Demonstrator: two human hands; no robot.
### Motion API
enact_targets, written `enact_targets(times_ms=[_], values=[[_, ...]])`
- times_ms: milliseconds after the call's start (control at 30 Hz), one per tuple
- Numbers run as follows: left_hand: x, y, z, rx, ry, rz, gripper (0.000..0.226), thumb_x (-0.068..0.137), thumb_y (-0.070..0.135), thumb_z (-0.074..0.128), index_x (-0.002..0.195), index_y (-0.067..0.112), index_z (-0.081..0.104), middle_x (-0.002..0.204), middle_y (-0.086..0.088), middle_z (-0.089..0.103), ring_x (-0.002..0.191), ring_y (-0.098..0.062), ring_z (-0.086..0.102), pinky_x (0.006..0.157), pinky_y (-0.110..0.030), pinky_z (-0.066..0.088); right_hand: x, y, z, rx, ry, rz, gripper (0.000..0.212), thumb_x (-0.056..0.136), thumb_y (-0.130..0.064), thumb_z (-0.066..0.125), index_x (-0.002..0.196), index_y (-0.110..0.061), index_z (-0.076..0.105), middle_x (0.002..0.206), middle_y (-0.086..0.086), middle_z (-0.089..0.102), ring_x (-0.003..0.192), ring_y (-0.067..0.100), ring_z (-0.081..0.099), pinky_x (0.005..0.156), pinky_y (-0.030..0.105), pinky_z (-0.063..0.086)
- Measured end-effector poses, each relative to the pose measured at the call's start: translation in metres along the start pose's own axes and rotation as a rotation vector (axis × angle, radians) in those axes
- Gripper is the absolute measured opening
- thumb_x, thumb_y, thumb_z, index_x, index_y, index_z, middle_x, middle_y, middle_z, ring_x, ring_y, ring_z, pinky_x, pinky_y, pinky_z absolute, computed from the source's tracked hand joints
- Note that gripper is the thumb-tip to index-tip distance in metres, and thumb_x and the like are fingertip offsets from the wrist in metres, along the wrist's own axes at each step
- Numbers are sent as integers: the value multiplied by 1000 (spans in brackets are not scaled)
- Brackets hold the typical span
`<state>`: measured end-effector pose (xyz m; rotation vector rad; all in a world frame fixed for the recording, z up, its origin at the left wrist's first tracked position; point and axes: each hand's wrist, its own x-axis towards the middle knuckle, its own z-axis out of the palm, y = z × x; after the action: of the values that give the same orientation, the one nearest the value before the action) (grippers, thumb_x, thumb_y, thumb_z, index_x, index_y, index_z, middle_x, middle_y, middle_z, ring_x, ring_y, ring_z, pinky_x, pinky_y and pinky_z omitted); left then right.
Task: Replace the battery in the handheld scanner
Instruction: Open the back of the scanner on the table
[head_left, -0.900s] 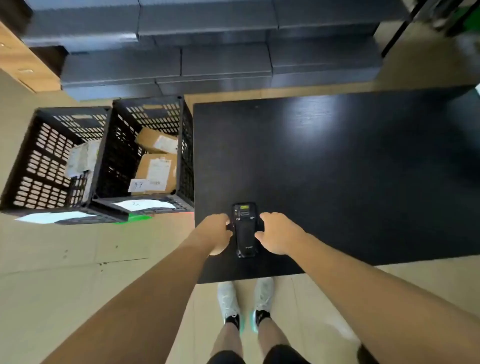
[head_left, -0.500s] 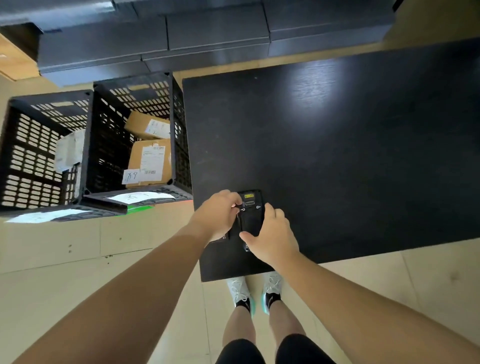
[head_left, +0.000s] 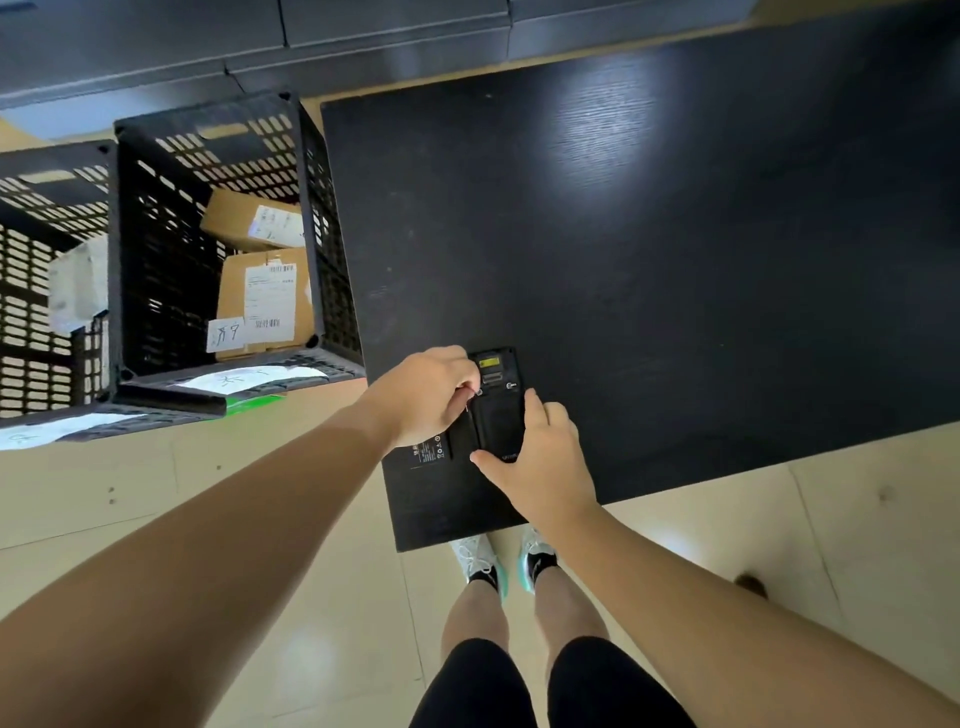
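Black wood-grain table (head_left: 675, 260) fills most of the view from above, and a black handheld scanner (head_left: 500, 410) lies face down near its front left corner, just ahead of the person's feet. A flat black piece with a white printed label (head_left: 428, 451), which could be the battery or the back cover, lies touching the scanner's left side, partly under the left hand.

The left hand (head_left: 426, 397) is curled closed at the scanner's upper left edge, fingertips pinched on something there, perhaps a latch or the lifted piece; the exact hold is too small to tell. The right hand (head_left: 540, 460) rests on the scanner's lower right, fingers spread flat and thumb pressed against its lower edge, bracing it against the table.

Judging from this, the step in hand is opening the back and freeing the old battery. The next move likely calls for lifting that piece clear while the right hand keeps the scanner steady.

Two black slotted crates (head_left: 218, 249) with cardboard parcels stand on the floor, left of the table.
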<state>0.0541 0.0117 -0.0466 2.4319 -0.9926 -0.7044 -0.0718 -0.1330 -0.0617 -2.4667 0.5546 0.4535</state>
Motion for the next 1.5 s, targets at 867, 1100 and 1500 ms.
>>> enact_targets(times_ms=[867,1100,1500], values=[[12,-15,0,152,-88,198,22,86,-4,50,98,10,63,89,3,45,76,-20,47,61,-36,49,2,8,10,-78,23,-34,103,78,-66,63,153,-13,17,121,4,44,113,16,44,84,24,45],[21,-23,-3,232,-112,325,13,90,3,53,93,10,63,87,-5,59,80,-23,54,63,-37,50,2,8,7,-85,7,-43,102,79,-65,62,153,-12,15,121,4,43,112,16,45,88,26,47],[31,-25,-16,297,-199,503,9,92,5,52,88,6,60,80,-4,57,73,-24,53,63,-36,50,2,10,7,-113,3,-94,103,80,-63,62,153,-8,15,121,4,42,111,17,43,87,26,44]])
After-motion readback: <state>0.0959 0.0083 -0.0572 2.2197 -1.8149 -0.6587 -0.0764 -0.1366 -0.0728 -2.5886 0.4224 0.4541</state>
